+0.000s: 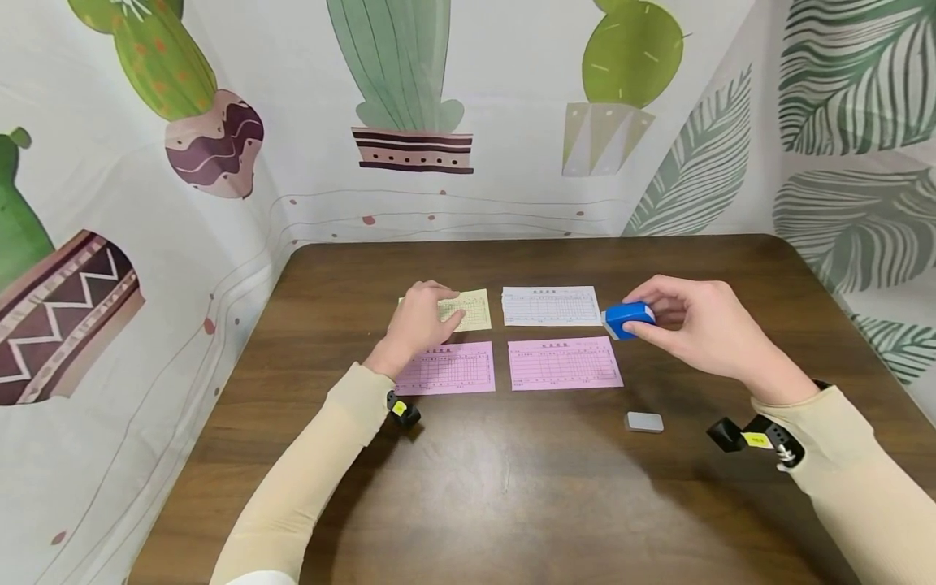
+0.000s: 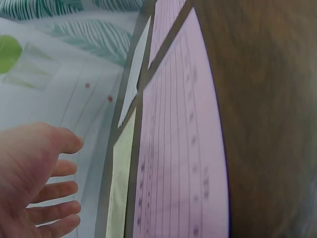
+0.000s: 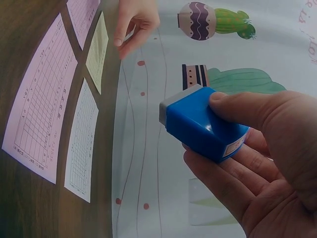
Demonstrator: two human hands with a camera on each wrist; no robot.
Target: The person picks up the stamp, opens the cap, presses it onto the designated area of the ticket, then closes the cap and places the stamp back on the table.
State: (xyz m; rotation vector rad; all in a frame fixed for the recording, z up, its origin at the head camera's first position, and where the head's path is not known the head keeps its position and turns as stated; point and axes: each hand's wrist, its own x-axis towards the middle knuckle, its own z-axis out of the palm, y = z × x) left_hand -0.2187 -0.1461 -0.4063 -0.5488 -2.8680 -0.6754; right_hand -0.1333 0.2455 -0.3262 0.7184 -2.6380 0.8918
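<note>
My right hand (image 1: 705,325) holds a blue stamp (image 1: 629,318) between thumb and fingers, raised just right of the white form (image 1: 550,306). In the right wrist view the stamp (image 3: 203,124) shows a grey end pointing away from the palm, and a small label. My left hand (image 1: 420,318) hovers over the yellow form (image 1: 475,311) and hides part of it. Nothing sits in its loosely spread fingers in the left wrist view. Two pink forms lie in the nearer row, a left one (image 1: 457,370) partly under the left forearm's side and a right one (image 1: 565,364).
A small grey rectangular block (image 1: 644,422) lies on the brown wooden table (image 1: 468,487), nearer than the right pink form. A fabric backdrop (image 1: 512,195) printed with cacti and leaves hangs along the table's far edge and sides. Each wrist wears a black camera strap.
</note>
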